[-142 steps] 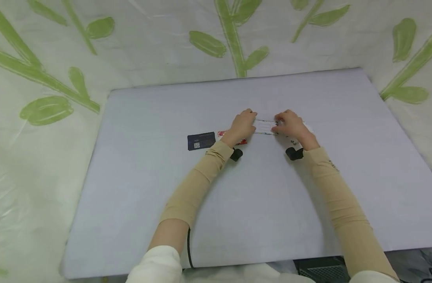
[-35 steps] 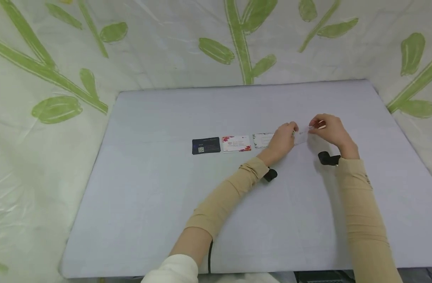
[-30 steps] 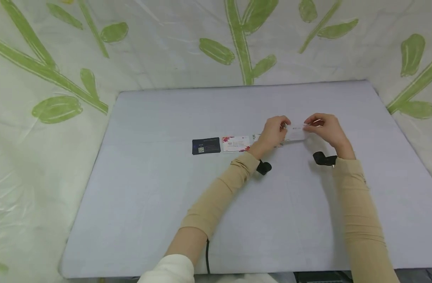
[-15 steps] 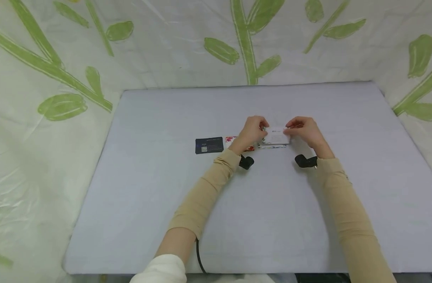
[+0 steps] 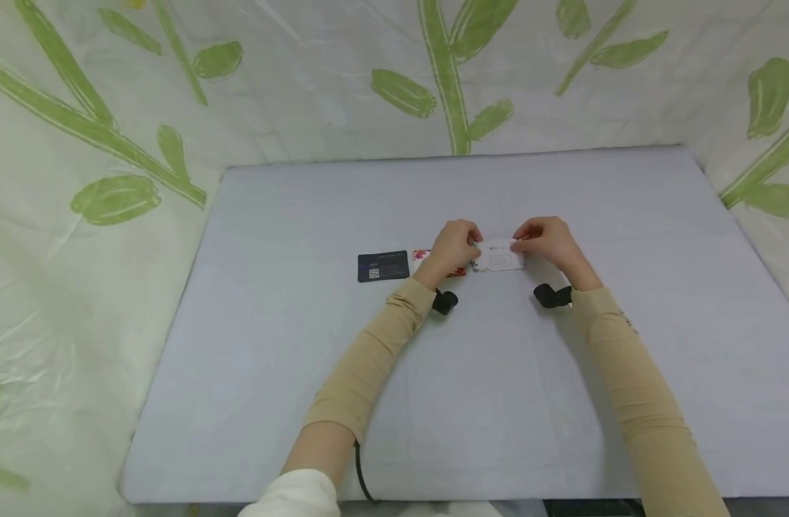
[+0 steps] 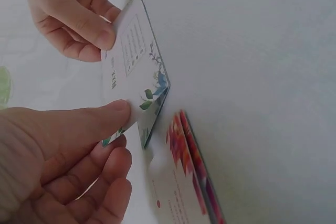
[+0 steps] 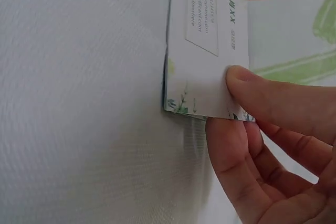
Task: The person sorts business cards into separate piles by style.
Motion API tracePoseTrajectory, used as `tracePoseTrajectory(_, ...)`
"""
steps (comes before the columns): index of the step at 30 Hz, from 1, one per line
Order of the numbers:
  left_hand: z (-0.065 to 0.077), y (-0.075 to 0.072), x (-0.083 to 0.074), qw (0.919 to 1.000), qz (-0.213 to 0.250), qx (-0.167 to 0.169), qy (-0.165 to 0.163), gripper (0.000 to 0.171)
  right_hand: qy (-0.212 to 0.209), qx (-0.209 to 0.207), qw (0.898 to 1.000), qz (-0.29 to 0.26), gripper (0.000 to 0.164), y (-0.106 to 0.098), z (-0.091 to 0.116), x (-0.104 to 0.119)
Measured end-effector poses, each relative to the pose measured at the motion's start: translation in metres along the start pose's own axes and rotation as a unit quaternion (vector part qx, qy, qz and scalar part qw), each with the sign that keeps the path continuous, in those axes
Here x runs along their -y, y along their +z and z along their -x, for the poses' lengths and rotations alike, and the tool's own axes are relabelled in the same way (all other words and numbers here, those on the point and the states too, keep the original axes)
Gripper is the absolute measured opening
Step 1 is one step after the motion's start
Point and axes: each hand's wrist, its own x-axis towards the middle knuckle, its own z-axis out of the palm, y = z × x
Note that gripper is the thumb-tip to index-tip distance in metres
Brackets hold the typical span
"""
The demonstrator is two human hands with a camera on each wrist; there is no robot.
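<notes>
A white business card (image 5: pixel 499 256) with green and blue leaf print is held at both ends. My left hand (image 5: pixel 451 248) pinches its left end between thumb and fingers; my right hand (image 5: pixel 549 244) pinches the right end, thumb on top. In the left wrist view the held card (image 6: pixel 123 69) lies over a similar leaf-printed card (image 6: pixel 153 121), whose corner peeks out below. Whether the two are flush cannot be told. Left of them lies a stack of white cards with red flowers (image 6: pixel 178 182), partly hidden by my left hand in the head view.
Farthest left in the row lies a stack of dark business cards (image 5: pixel 383 266) with a QR code. The pale table (image 5: pixel 291 345) stretches around the row, its back edge against a leaf-painted curtain. A black cable (image 5: pixel 360 474) hangs from the left sleeve.
Both hands have lifted the white card from the right end of the row, carried it left and lowered it over the leaf-bordered card beside the red-flowered ones.
</notes>
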Motion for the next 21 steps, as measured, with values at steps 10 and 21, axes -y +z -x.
tracePoseTrajectory(10, -0.001, 0.002, -0.001, 0.9951, -0.096, 0.005, -0.02, 0.015, -0.065, 0.004, 0.996, 0.063, 0.014, 0.011, -0.002, 0.004)
tracePoseTrajectory(21, -0.004, 0.004, 0.001, 0.9891, -0.145, 0.022, -0.015, 0.01, -0.078, 0.048, 0.99, 0.111, 0.016, 0.011, -0.004, 0.003)
